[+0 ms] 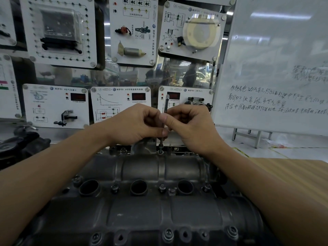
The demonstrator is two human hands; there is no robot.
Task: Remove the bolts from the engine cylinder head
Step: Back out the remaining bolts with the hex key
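L hand (134, 121), R hand (188, 125) pinch rod (166, 103), tip in cyl head (142, 167) hole (160, 152).

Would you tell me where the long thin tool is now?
Head view, centre: the tool stands nearly upright, pinched between left hand and right hand, its tip at a bolt on the far edge of the cylinder head.

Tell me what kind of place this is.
Probably an automotive training workshop: an engine cylinder head lies in front, display boards with mounted car parts hang behind, and a handwritten whiteboard stands beside them.
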